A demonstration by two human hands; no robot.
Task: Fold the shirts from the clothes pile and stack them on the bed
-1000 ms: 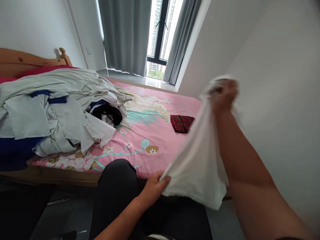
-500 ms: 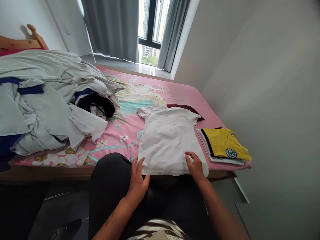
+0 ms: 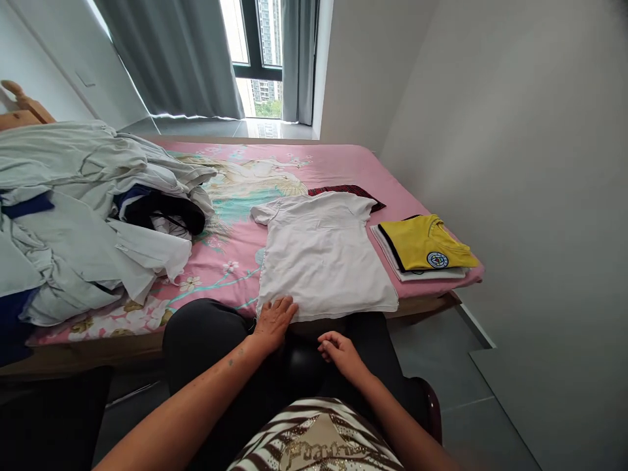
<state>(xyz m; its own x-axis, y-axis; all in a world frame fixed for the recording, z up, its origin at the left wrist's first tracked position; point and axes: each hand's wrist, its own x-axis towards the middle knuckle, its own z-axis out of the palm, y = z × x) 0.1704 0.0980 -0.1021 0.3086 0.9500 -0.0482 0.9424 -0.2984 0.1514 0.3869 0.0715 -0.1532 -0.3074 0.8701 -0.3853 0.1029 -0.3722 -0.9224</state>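
A white short-sleeved T-shirt [image 3: 324,255] lies spread out on the bed, its hem toward me at the front edge. My left hand [image 3: 276,319] rests flat on the shirt's near left corner, fingers stretched out. Over my lap, just short of the hem, my right hand [image 3: 341,353] is loosely curled and touches no cloth; nothing shows in its fingers. Past the shirt's right sleeve, a dark red plaid cloth [image 3: 353,190] sticks out partly hidden beneath it.
On the right corner of the bed sits a folded stack topped by a yellow shirt [image 3: 424,242] with a round badge. A large heap of white and blue clothes [image 3: 88,216] covers the left side. The pink flowered sheet [image 3: 338,160] shows between them. A wall [image 3: 490,163] rises at right.
My right hand has come off the shirt's lower right part and moved down and left over my lap, its fingers curling. My left hand has settled flat on the hem. The view has shifted right.
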